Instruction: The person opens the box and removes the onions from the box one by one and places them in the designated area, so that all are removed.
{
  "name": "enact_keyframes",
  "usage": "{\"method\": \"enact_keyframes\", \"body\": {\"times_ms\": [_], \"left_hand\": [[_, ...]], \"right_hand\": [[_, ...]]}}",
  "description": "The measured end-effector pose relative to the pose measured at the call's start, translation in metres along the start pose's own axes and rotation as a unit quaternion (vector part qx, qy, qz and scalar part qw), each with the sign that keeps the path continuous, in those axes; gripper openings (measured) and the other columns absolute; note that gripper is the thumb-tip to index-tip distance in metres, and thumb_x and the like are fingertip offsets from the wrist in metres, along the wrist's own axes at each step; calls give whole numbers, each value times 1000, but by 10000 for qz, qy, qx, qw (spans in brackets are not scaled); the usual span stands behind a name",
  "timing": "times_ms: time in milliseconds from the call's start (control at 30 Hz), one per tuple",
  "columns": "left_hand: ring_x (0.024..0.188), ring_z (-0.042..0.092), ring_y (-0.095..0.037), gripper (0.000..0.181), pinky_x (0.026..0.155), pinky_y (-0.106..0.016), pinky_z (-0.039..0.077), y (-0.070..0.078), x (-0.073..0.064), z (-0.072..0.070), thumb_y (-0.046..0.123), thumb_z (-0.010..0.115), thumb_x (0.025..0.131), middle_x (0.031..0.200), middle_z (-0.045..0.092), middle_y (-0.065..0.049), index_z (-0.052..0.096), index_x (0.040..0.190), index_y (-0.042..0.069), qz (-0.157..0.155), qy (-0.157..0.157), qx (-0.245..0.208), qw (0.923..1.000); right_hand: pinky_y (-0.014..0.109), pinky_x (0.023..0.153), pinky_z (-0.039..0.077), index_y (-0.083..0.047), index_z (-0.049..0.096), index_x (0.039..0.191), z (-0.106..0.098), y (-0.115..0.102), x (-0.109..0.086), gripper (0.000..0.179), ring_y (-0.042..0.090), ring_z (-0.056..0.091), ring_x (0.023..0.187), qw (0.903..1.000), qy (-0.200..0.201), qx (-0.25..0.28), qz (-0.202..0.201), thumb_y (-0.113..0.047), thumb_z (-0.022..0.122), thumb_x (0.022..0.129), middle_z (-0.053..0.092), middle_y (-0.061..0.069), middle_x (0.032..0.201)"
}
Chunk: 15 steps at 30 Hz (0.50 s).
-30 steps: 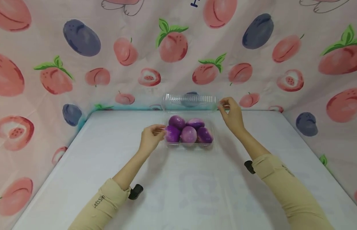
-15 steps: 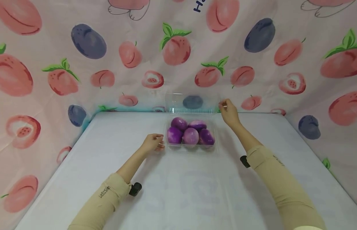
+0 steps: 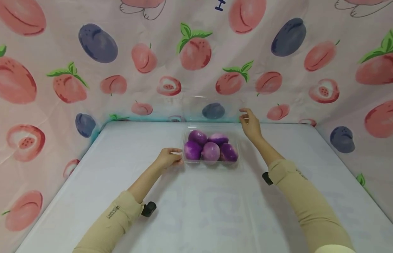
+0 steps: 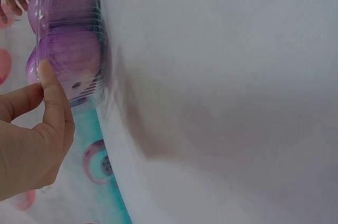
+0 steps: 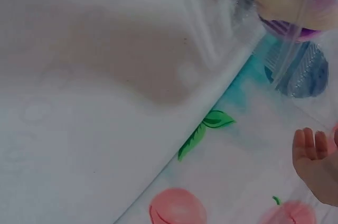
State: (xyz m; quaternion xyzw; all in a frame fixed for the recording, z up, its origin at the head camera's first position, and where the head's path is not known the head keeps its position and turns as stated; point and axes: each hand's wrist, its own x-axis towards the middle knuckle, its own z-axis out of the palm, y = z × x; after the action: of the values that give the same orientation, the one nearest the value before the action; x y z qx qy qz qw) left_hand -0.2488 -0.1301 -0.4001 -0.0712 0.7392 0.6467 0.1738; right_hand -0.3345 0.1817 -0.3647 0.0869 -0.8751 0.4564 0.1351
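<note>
A clear plastic box [image 3: 212, 163] stands near the back of the white table, with several purple onions [image 3: 210, 151] inside. Its hinged lid [image 3: 200, 97] is raised at the rear, tilted back against the patterned cloth and hard to make out. My left hand [image 3: 167, 158] pinches the box's left rim between thumb and index finger; the left wrist view shows the fingertips [image 4: 45, 68] there. My right hand [image 3: 251, 126] hovers beside the lid's right edge, fingers loosely extended. Nothing shows between those fingers in the right wrist view, where the hand [image 5: 317, 166] appears at the right edge.
A white-covered table [image 3: 212, 211] spreads out in front of the box. Fruit-printed cloth [image 3: 164, 42] rises directly behind the table's back edge and along both sides.
The lid has swung backward from the box. My left hand left the rim area, dropped lower, then came back to the box's left side. The right hand's fingers have loosened near the lid.
</note>
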Motion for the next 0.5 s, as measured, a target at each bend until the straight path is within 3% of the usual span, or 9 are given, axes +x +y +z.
{"method": "enact_keyframes", "body": {"times_ms": [267, 500], "left_hand": [[65, 62, -6, 45, 69, -18, 59, -4, -17, -5, -9, 53, 90, 81, 62, -5, 42, 133, -12, 99, -238, 257, 9993], [65, 61, -5, 52, 70, -18, 60, -8, -29, -2, -12, 54, 87, 76, 59, -2, 37, 136, -12, 225, -346, 207, 9989]], "right_hand": [[46, 94, 53, 12, 51, 115, 4, 8, -4, 26, 41, 59, 100, 9983, 531, 208, -152, 4, 54, 91, 59, 30, 108], [54, 87, 54, 6, 42, 131, 5, 18, -8, 39, 47, 59, 96, 9993, 143, 8, -343, 3, 52, 93, 58, 33, 106]]}}
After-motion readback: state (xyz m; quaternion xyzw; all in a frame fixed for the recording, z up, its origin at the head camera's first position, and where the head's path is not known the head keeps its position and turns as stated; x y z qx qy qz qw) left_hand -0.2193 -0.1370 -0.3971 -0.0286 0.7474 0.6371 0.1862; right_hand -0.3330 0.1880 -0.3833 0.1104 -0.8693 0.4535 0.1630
